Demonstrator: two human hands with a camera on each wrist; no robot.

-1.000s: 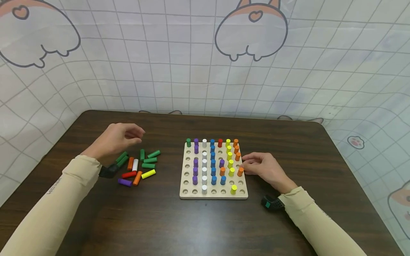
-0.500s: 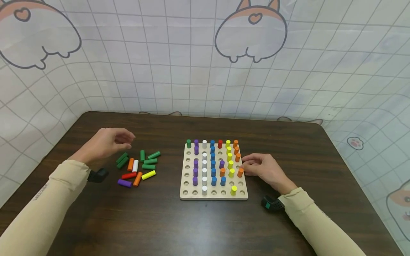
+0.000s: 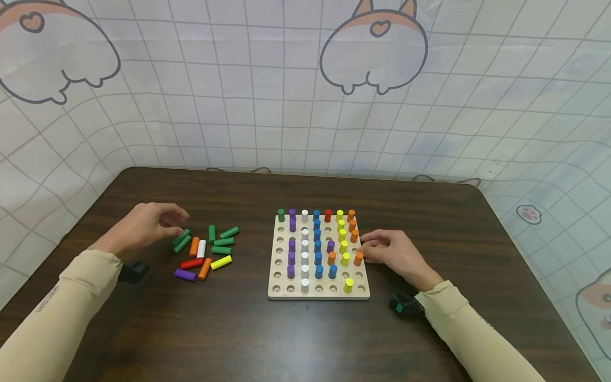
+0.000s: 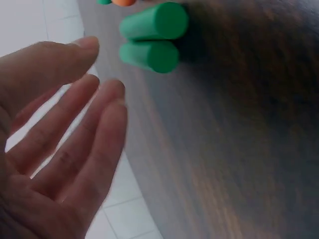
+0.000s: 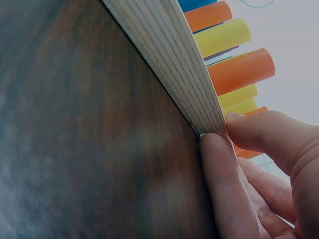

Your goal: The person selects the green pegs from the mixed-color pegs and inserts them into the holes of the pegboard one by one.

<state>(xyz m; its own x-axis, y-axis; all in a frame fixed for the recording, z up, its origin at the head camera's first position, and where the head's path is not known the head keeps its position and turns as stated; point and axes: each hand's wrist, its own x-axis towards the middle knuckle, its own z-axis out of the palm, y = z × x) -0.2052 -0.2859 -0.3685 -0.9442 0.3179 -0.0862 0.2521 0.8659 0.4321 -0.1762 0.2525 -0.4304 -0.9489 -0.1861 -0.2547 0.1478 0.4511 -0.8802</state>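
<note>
My left hand (image 3: 143, 227) hovers over the table's left side, just beside two green pegs (image 3: 182, 241) that lie side by side. In the left wrist view the thumb and fingers (image 4: 112, 129) are apart, with nothing between them, and the same green pegs (image 4: 149, 56) lie beyond the fingertips. A square wooden pegboard (image 3: 281, 292) sits mid-table, with upright coloured pegs in many of its holes. At its right edge, my right hand (image 3: 393, 253) holds the board. Seen from the right wrist, the thumb (image 5: 264, 132) is at the top edge and a finger (image 5: 219, 169) touches the side.
Loose pegs lie left of the board: more green ones (image 3: 223, 241), a white peg (image 3: 201, 248), a red peg (image 3: 192, 263), a purple peg (image 3: 185, 275), a yellow peg (image 3: 221, 262) and two orange ones (image 3: 204, 269). A grid-patterned cloth (image 3: 267, 106) hangs behind the dark wooden table (image 3: 210, 329).
My left hand has moved left and toward me, down nearer the two green pegs at the pile's left. The right hand and the pegboard stay in place.
</note>
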